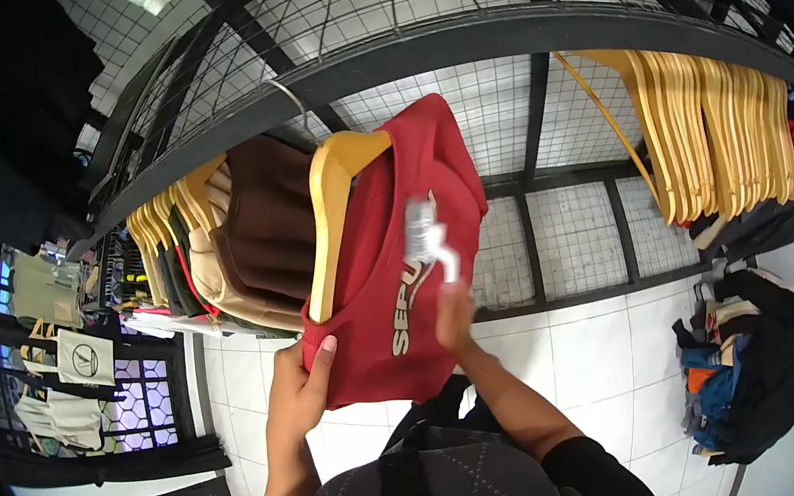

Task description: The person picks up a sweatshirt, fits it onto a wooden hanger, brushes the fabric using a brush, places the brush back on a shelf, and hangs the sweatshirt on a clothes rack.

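Observation:
A red garment with pale lettering point(440, 303) hangs on a wooden hanger point(328, 200), whose metal hook sits at the black rack rail. My left hand point(301, 385) grips the garment's lower left edge, thumb on its front. In my right hand point(453, 319) is a white handled tool with a grey, ribbed-looking head point(426, 237); it is blurred and lies over the lettering. Whether its head touches the cloth I cannot tell.
Brown and beige garments point(266, 222) hang left of the red one. Several bare wooden hangers point(718, 139) hang at the upper right. A dark heap of clothes point(769, 363) is at the right, beside the white tiled floor point(591, 361).

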